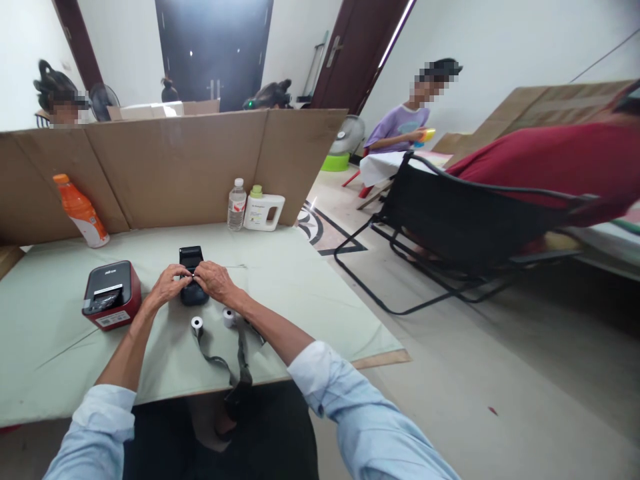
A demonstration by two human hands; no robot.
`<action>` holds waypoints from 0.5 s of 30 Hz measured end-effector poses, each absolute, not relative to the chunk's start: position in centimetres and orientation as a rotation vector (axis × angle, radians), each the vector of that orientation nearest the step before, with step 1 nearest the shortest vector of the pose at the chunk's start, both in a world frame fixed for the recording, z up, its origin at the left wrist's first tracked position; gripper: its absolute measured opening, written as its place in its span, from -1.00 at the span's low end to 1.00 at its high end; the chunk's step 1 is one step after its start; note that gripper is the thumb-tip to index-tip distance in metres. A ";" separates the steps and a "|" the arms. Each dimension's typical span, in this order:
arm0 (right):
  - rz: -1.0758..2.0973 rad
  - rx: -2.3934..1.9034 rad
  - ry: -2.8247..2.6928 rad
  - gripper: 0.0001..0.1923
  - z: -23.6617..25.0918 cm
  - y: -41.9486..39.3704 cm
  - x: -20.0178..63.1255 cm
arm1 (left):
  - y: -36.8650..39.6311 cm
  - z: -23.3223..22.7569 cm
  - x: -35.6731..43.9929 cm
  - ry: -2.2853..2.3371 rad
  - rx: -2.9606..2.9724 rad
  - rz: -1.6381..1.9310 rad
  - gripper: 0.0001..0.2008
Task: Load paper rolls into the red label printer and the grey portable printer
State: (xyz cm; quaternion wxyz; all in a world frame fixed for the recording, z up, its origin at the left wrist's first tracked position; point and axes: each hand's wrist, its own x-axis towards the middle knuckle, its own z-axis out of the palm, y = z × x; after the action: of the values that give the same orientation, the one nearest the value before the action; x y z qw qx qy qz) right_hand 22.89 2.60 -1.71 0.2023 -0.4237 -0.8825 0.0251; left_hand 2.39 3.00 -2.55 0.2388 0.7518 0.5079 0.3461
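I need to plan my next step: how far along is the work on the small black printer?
Done: the black printer has its lid open. In hand: left hand and right hand meet over it, pinching something small. Left: two paper rolls lie unused nearby; the red printer sits untouched.

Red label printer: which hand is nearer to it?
Left. The left hand is just right of the red label printer, on the small black printer; the right hand is farther right.
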 end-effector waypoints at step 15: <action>-0.030 -1.227 -2.682 -0.74 0.1 1.7 22.3 | 3.5 -3.9 2.4 1.441 2.080 0.957 -0.90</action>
State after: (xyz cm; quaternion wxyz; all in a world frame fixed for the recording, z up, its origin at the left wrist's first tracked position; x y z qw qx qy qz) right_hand 22.29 1.69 0.11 0.0959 -0.4141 -0.9051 -0.0101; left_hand 2.40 3.52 -3.86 0.2165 0.7506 0.5200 0.3454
